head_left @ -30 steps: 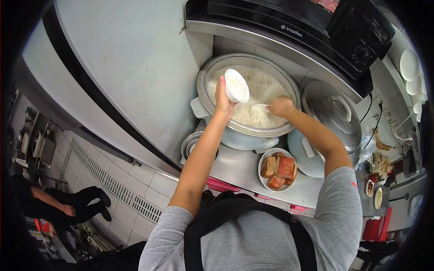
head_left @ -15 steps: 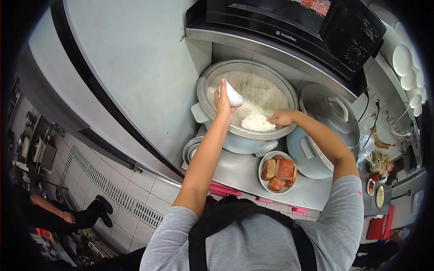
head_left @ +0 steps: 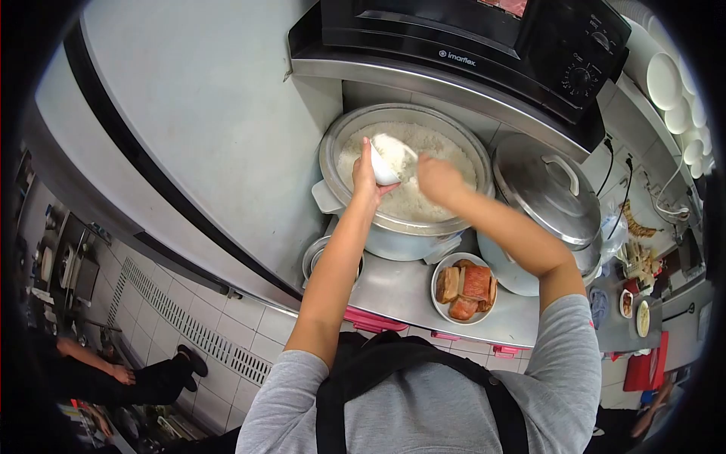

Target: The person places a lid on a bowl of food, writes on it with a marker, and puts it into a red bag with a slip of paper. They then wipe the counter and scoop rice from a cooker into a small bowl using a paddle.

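My left hand [head_left: 366, 178] is closed round a small white bowl [head_left: 384, 174], tilted over the large rice cooker pot [head_left: 330, 155]. White rice [head_left: 392, 150] is heaped at the bowl's mouth. My right hand [head_left: 441, 180], somewhat blurred, is closed on a rice paddle [head_left: 411, 153]; only a pale part of it shows, and its blade is hidden by rice at the bowl. Below both hands, cooked rice [head_left: 432, 198] fills much of the pot.
A lidded second pot [head_left: 541, 189] stands right of the open one. In front sits a bowl of browned meat chunks [head_left: 490, 312]. An oven [head_left: 454, 38] overhangs the back; a fridge [head_left: 197, 113] borders the left. Another person's hand [head_left: 122, 374] shows lower left.
My right hand has moved up and left from the pot's front rim, bringing a clump of rice to the bowl. The bowl has turned more upright, and the view has shifted slightly.
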Tool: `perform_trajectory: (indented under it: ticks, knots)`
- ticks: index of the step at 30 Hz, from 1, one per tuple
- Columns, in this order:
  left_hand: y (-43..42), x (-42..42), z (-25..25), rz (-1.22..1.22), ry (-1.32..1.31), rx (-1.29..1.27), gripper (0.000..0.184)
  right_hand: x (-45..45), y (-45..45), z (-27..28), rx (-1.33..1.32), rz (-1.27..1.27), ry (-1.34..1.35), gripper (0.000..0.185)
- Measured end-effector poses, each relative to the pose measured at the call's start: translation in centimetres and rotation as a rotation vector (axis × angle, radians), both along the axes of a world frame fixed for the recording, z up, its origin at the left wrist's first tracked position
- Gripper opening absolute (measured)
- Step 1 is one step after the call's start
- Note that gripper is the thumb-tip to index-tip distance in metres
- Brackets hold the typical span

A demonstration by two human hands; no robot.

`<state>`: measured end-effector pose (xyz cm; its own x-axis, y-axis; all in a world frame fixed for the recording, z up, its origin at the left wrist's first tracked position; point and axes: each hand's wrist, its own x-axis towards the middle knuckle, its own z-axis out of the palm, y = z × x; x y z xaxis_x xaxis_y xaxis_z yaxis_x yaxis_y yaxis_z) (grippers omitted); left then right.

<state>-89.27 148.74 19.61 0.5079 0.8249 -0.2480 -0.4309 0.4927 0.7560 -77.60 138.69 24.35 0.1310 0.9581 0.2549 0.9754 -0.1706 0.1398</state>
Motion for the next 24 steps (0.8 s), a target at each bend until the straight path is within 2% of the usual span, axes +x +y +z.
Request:
perform_trajectory:
  ticks: [2,6,8,10,14,16,17,19,24]
  knots:
    - [-0.1,-0.2,0.2,-0.004,0.01,-0.034,0.083,-3.1,-1.1,-1.7,0.063,0.017,-0.159,0.027]
    - [-0.3,-0.4,0.4,0.016,-0.02,-0.109,0.083,-4.2,-1.9,-2.2,0.071,0.003,-0.16,0.023]
    - [-0.4,-0.6,0.7,0.006,-0.104,-0.089,0.084,-2.3,-2.0,-0.6,0.09,0.126,0.038,0.021]
    - [-0.4,-0.6,0.7,0.042,-0.133,-0.093,0.084,0.0,-1.2,0.0,0.179,0.103,0.225,0.021]
    - [-0.2,-0.7,0.4,0.081,-0.196,-0.081,0.087,3.9,0.8,0.8,0.183,-0.064,0.095,0.02]
    - [-0.5,-0.8,0.6,0.083,-0.205,-0.077,0.087,6.3,2.9,-2.2,-0.035,-0.077,-0.104,0.023]
    - [-0.5,-0.9,0.7,0.087,-0.218,-0.071,0.087,7.0,3.3,-3.7,-0.033,-0.077,-0.102,0.023]
    - [-0.5,-0.9,0.4,0.1,-0.229,-0.066,0.087,7.5,4.0,-5.7,-0.23,0.036,-0.111,0.031]
    - [-0.4,-0.9,0.6,0.103,-0.221,-0.074,0.087,3.1,1.6,-3.1,-0.454,0.196,-0.17,0.039]
